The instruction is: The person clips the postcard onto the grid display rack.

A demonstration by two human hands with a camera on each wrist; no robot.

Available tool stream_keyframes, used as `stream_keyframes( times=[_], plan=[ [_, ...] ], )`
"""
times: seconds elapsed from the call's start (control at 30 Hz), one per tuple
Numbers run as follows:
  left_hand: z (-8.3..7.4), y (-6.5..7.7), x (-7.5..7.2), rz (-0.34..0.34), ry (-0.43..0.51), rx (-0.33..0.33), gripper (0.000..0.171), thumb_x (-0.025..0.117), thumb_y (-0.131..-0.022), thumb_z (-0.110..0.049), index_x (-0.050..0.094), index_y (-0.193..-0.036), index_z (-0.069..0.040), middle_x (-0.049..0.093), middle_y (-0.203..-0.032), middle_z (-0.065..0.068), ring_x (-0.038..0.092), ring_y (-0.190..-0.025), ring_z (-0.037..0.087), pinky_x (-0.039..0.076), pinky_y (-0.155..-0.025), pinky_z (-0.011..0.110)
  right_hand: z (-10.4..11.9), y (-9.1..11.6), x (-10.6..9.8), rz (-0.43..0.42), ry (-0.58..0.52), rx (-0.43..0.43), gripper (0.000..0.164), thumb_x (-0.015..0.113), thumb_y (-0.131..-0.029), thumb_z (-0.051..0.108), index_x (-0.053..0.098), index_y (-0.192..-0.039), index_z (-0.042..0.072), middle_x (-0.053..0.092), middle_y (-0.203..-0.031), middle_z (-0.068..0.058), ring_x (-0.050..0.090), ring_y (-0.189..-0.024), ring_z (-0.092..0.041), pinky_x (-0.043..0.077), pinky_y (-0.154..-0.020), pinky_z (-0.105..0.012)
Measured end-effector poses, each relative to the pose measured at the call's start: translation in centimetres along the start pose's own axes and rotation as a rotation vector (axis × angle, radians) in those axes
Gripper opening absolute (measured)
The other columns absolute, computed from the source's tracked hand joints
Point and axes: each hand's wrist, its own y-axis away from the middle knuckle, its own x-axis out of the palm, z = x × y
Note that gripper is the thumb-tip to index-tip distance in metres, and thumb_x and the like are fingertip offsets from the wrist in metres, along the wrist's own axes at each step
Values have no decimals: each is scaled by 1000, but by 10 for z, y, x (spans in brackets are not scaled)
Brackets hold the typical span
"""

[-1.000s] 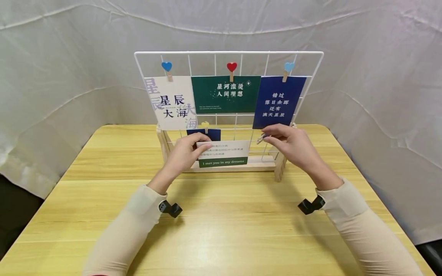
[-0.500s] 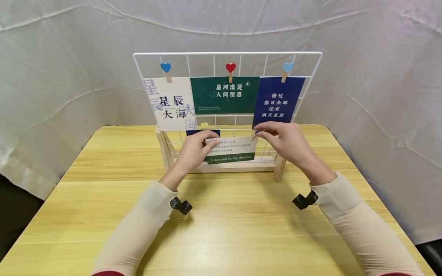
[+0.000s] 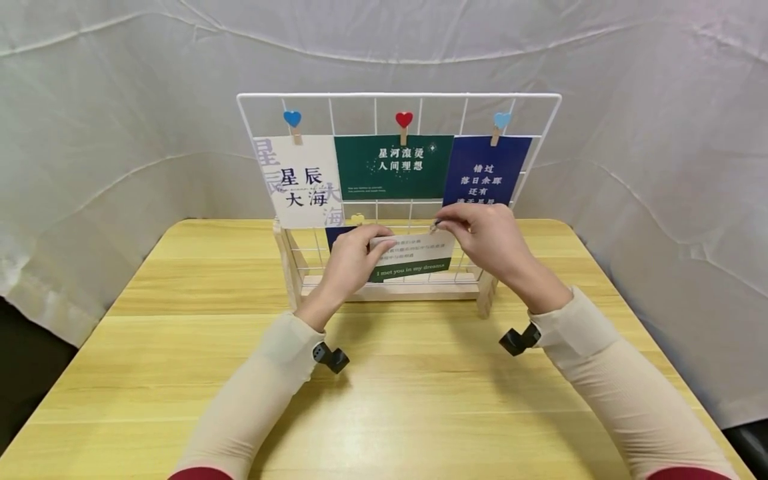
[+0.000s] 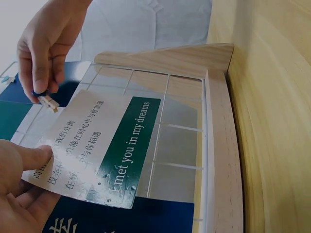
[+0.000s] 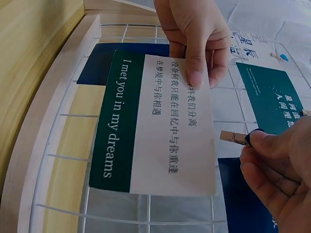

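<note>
My left hand (image 3: 355,259) pinches a white and green card (image 3: 415,255) by its left part, thumb in front and fingers behind. The card is in front of the lower part of a white wire grid (image 3: 399,95), tilted a little. My right hand (image 3: 495,240) pinches a small wooden clothespin (image 5: 234,137) between thumb and fingertips. At the clothespin's pinched end a dark blue piece shows, mostly hidden by the fingers. In the right wrist view the clothespin's tip points at the card's upper edge, with a gap between them.
Along the grid's upper part hang a white card (image 3: 303,180), a green card (image 3: 393,167) and a blue card (image 3: 487,167), under heart clothespins. A lower dark blue card (image 5: 124,63) hangs behind my left hand. The grid stands in a wooden base (image 3: 396,291) on the table (image 3: 420,400).
My left hand has moved right and slightly up with the white and green card. My right hand has come left and up with the clothespin, over the card's upper right in the head view.
</note>
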Motion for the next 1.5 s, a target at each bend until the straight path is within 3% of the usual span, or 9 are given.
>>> stream_keyframes(
  times=[0.47,0.7,1.0,1.5],
  plan=[
    [-1,-3,13,-79,-69,57,20,66,-95,-25,74,-106,-11,73,-102,3,62,-69,13,51,-63,31,7,-7,7,-41,136,-82,8,70,-91,11,76,-94,6,74,-88,-7,70,-73,-23,54,-64,-42],
    [-4,-5,16,-115,-98,67,20,65,-95,-26,74,-107,-12,73,-104,2,69,-93,18,54,-78,35,12,-11,9,-19,169,-49,8,69,-91,9,76,-92,5,74,-87,-7,70,-75,-25,53,-67,-44],
    [-8,-6,20,-145,-142,86,21,63,-96,-27,74,-107,-12,72,-103,2,69,-92,17,54,-78,36,16,-15,13,6,214,-30,9,68,-92,9,76,-92,5,74,-89,-8,70,-75,-27,54,-71,-46],
    [-5,-5,30,-257,-153,165,16,64,-96,-21,73,-103,-10,72,-99,2,69,-90,16,55,-74,35,21,-26,19,66,228,38,11,66,-93,8,76,-95,4,74,-88,-10,68,-66,-25,54,-73,-46]
  ],
)
